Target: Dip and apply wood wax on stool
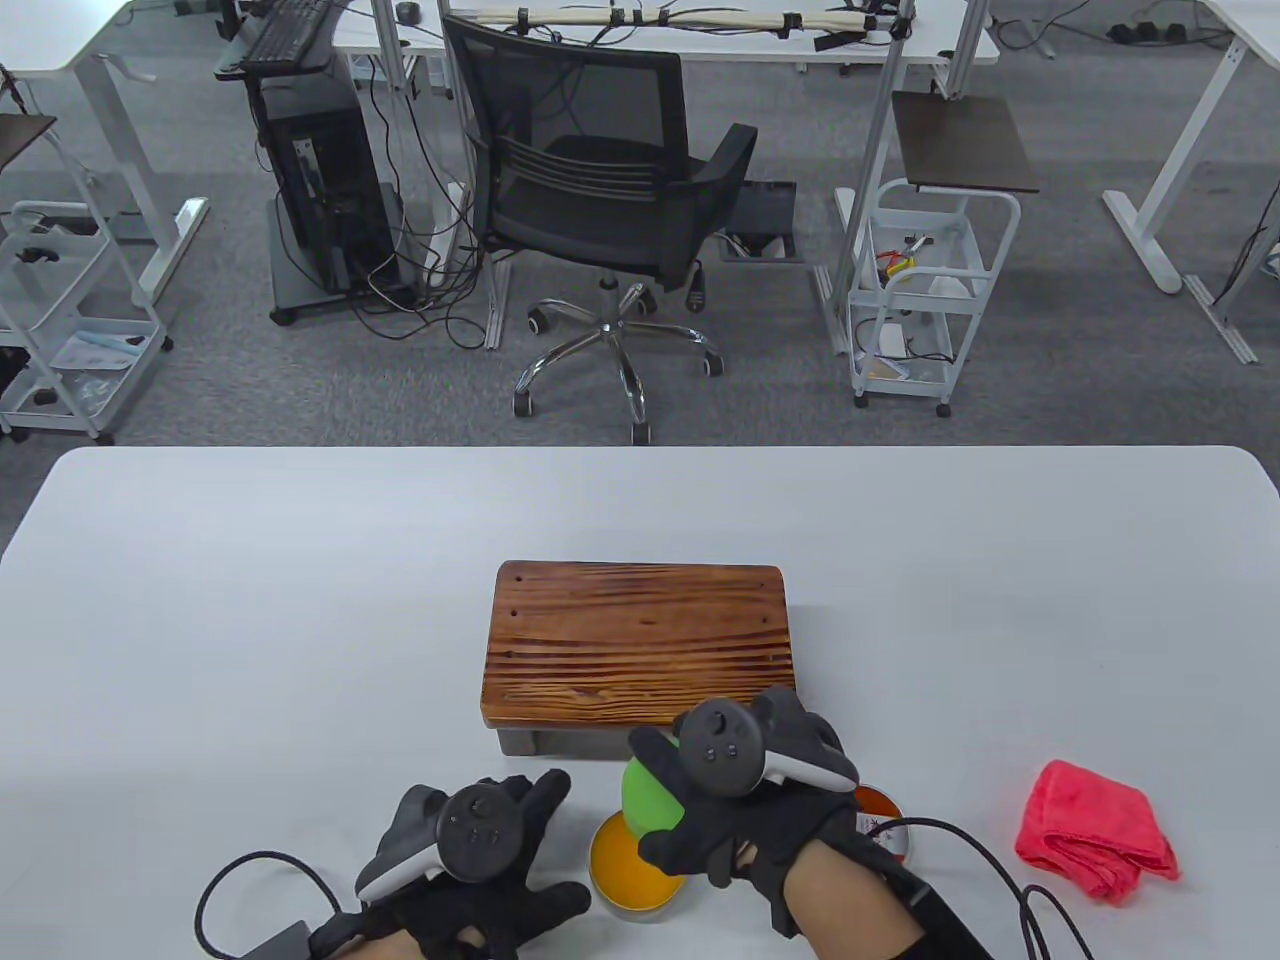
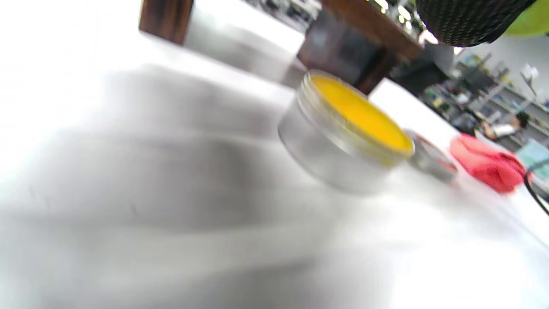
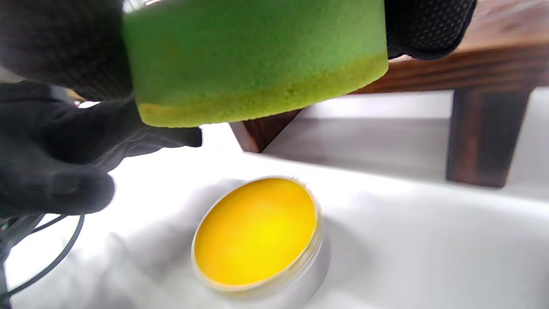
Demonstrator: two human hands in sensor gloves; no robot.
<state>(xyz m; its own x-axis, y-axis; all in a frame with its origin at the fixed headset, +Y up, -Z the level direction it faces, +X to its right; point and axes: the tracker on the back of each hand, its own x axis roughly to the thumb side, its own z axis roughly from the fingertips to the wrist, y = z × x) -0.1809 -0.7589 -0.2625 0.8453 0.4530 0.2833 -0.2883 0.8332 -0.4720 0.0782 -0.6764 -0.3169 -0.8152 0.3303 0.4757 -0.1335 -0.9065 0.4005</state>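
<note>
Sponge (image 3: 257, 64) (gripped by right hand (image 1: 745, 790)) hovers over wax tin (image 3: 257, 234).

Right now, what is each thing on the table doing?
Round silver wax tin: open, full of yellow wax.
Round green sponge: gripped by right hand, held above tin.
Tin's lid: off, beside tin.
Wooden stool: upright.
Pink cloth: bunched, untouched.
Left hand: open, near tin.

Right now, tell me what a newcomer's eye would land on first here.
The open tin of yellow wax at the table's near edge, with the green sponge gripped in the right hand just above it, not touching. Behind them stands the dark-grained wooden stool, and a pink cloth lies off to the right.
</note>
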